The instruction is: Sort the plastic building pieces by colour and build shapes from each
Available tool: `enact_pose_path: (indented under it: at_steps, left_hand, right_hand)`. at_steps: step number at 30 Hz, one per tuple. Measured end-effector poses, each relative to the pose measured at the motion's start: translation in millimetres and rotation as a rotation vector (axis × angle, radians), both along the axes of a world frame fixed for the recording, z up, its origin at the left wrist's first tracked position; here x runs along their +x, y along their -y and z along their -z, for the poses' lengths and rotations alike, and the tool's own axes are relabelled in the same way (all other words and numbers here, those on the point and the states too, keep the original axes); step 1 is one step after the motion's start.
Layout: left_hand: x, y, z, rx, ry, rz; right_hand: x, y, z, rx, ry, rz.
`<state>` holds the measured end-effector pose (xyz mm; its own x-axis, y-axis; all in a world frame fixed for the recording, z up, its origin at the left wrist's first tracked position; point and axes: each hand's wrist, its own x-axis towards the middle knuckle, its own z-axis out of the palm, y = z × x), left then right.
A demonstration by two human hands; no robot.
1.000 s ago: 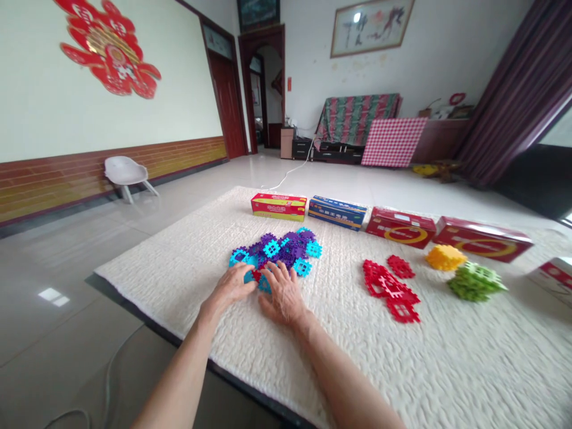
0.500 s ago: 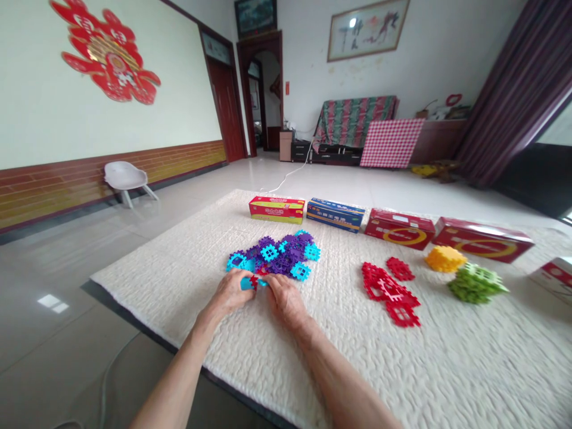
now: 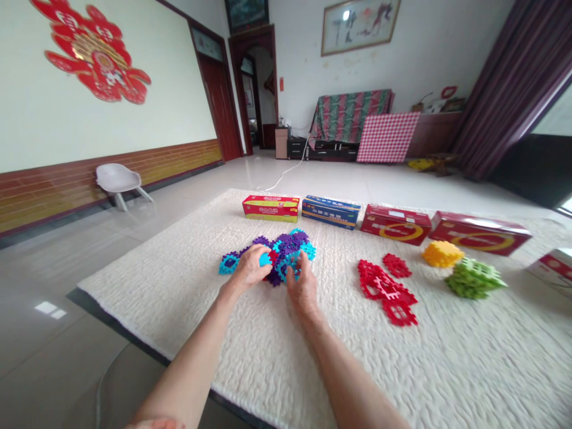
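Note:
My left hand (image 3: 251, 267) is closed on a light-blue interlocking plastic block (image 3: 265, 259), over the front of a mixed pile. A red piece (image 3: 273, 257) shows right beside it; I cannot tell whether it is joined to the block. My right hand (image 3: 304, 287) is at the pile's right front, thumb and fingers apart around a light-blue notched piece (image 3: 286, 268) that lies among the others. Purple notched pieces (image 3: 295, 241) make up much of the pile, and another light-blue one (image 3: 229, 264) lies at its left end. My hands partly cover the pile.
Red notched pieces (image 3: 386, 289), a yellow stack (image 3: 442, 254) and a green stack (image 3: 474, 279) lie to the right on the cream quilted cover (image 3: 179, 256). Behind stand a red-and-yellow box (image 3: 270, 209), a blue box (image 3: 330, 213) and two dark-red boxes (image 3: 395, 225).
Both hands have moved forward from the pile's front edge onto it. My right hand has come off the pieces held between both hands; its fingers have spread at the pile.

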<state>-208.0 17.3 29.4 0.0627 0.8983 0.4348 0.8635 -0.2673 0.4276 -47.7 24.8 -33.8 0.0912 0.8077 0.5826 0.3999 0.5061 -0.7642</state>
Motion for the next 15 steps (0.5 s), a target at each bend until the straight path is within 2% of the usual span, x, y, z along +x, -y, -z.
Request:
enact_pose_path:
  at_steps: [3, 5, 9, 15]
  left_hand:
    - [16, -12, -0.2, -0.03, -0.008, 0.054]
    - [23, -13, 0.3, -0.025, 0.007, 0.068]
    - [30, -7, -0.8, -0.026, 0.072, 0.084]
    - [35, -1, -3.0, -0.124, 0.141, 0.088]
  right_hand:
    - [7, -1, -4.6, 0.159, 0.103, 0.118]
    - [10, 1, -8.7, 0.204, 0.198, 0.102]
    - [10, 8, -14.2, 0.148, 0.363, 0.022]
    - [10, 10, -15.5, 0.121, 0.358, -0.019]
